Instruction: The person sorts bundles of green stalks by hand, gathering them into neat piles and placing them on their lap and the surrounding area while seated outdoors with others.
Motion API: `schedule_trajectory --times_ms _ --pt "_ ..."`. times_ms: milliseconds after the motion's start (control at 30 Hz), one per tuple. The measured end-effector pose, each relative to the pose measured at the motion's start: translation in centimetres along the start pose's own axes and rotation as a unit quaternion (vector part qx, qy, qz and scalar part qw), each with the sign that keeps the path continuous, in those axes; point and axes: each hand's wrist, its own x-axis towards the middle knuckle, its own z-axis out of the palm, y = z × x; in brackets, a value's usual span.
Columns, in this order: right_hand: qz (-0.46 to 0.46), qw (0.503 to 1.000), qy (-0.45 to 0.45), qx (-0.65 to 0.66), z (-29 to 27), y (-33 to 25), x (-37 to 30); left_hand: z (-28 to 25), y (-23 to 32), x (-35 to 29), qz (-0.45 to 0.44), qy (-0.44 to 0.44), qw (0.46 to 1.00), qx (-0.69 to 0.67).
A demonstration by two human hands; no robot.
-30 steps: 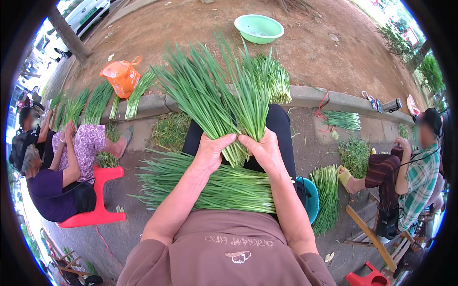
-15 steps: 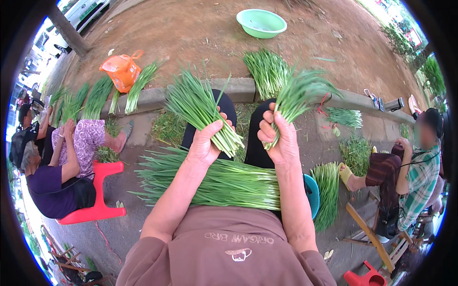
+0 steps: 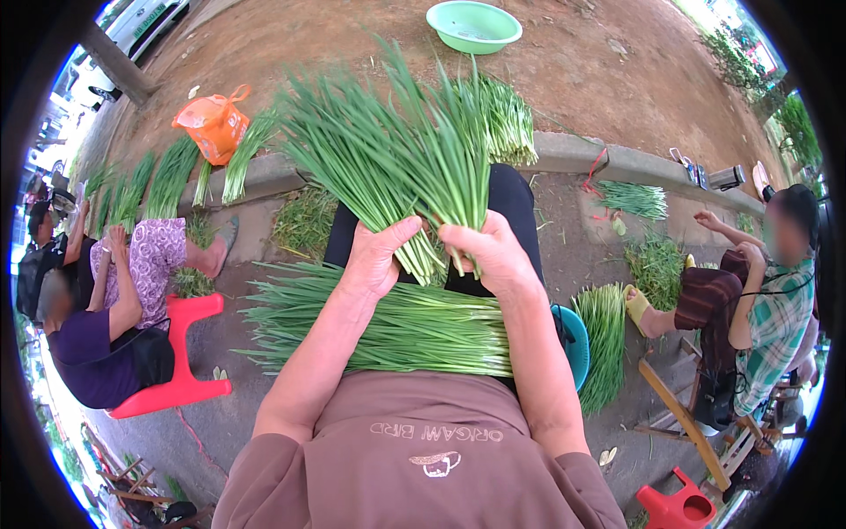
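My left hand is closed round the white stem ends of a bunch of garlic chives, its leaves fanning up and away to the left. Close beside it, my right hand grips a second bunch of garlic chives. The two bunches meet and overlap at the leaves, with the cut stem ends poking out below my hands. Across my lap lies a thick pile of garlic chives, stems toward the right. My forearms pass over that pile.
Chive bundles rest against the kerb, near an orange bag. Beyond sits a green basin. To the right are loose chives and a blue container. Seated people flank me, one on a red stool.
My hands have come closer together and slightly down. The right bunch, held apart before and blurred, now leans against the left one. The view has shifted slightly.
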Motion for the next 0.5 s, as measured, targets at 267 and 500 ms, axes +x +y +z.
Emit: schedule_trajectory --times_ms 267,500 --pt "-0.083 0.809 -0.108 0.572 -2.2 -0.2 0.8 -1.2 0.4 0.8 -0.046 -0.038 0.981 -0.183" --pt "-0.06 0.866 -0.097 0.487 -2.8 -0.3 0.9 -1.3 0.5 0.9 -0.062 -0.065 0.981 -0.171"
